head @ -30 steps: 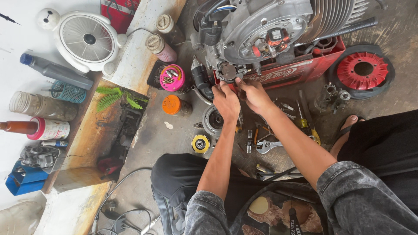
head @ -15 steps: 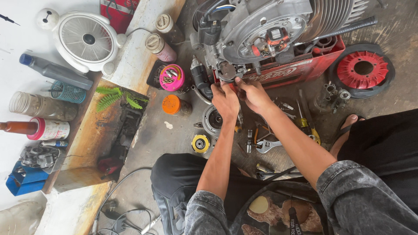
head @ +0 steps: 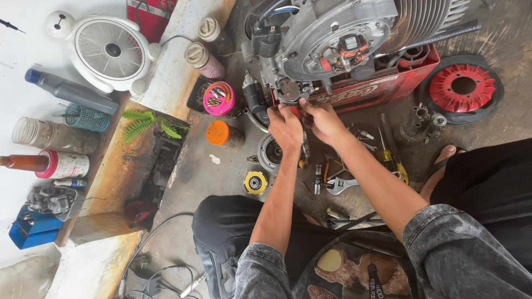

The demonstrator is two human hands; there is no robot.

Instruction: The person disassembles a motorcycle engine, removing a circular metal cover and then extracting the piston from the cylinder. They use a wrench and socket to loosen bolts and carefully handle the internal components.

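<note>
A grey metal engine (head: 343, 39) with cooling fins rests on a red crate (head: 388, 88) on the concrete floor. Both of my hands reach to its lower front edge. My left hand (head: 285, 127) presses its fingers against the engine case beside a black hose (head: 256, 102). My right hand (head: 321, 119) pinches at a small round fitting (head: 289, 91) on the case. Whether either hand holds a small part is hidden by the fingers.
Below the hands lie a round metal cover (head: 271, 152), a yellow bearing (head: 255, 182), an adjustable wrench (head: 341, 185) and screwdrivers (head: 390, 155). A red flywheel (head: 463, 88) sits right. A pink tub (head: 218, 98), orange cap (head: 219, 133), bottles and a white fan (head: 108, 52) stand left.
</note>
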